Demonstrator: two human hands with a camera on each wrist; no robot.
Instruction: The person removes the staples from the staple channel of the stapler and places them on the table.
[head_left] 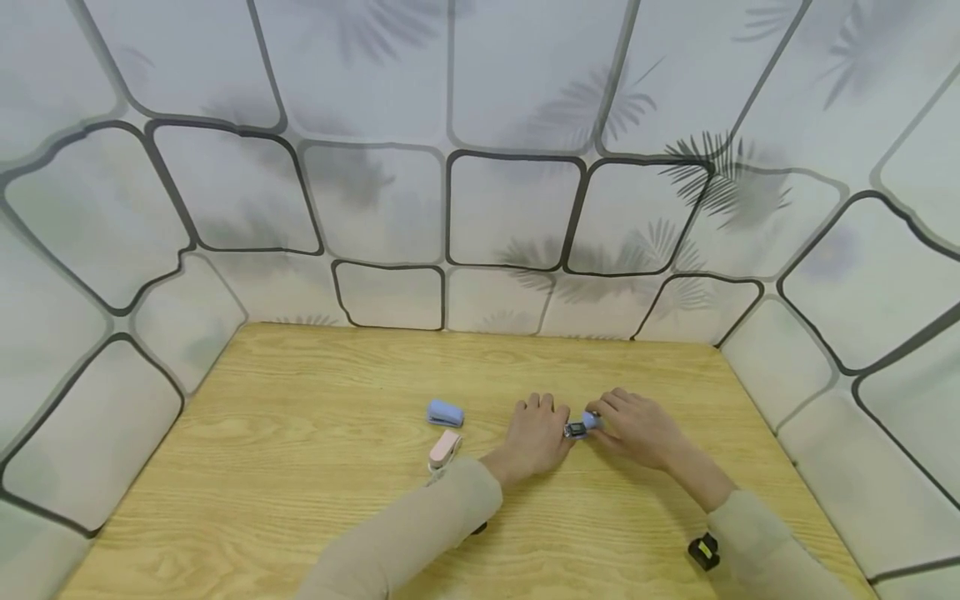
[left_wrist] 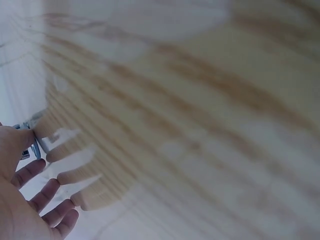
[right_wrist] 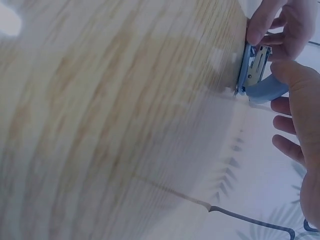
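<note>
A light blue stapler (head_left: 576,430) lies on the wooden table between both hands, its cover swung up and its metal magazine (right_wrist: 258,66) exposed. My right hand (head_left: 637,429) grips the raised blue cover (right_wrist: 267,91) between thumb and fingers. From the other side, my left hand (head_left: 534,440) touches the front end of the stapler with its thumb (right_wrist: 260,27). The left fingers (left_wrist: 45,195) reach forward, spread and mostly straight, close over the tabletop. Part of the stapler is hidden behind the left thumb in the left wrist view.
A second blue stapler (head_left: 445,413) lies left of the hands, with a pink stapler (head_left: 445,448) just nearer, close to the left sleeve (head_left: 420,525). A small black device with a yellow mark (head_left: 704,551) sits beside the right sleeve. Patterned walls (head_left: 517,208) enclose the table (head_left: 300,433).
</note>
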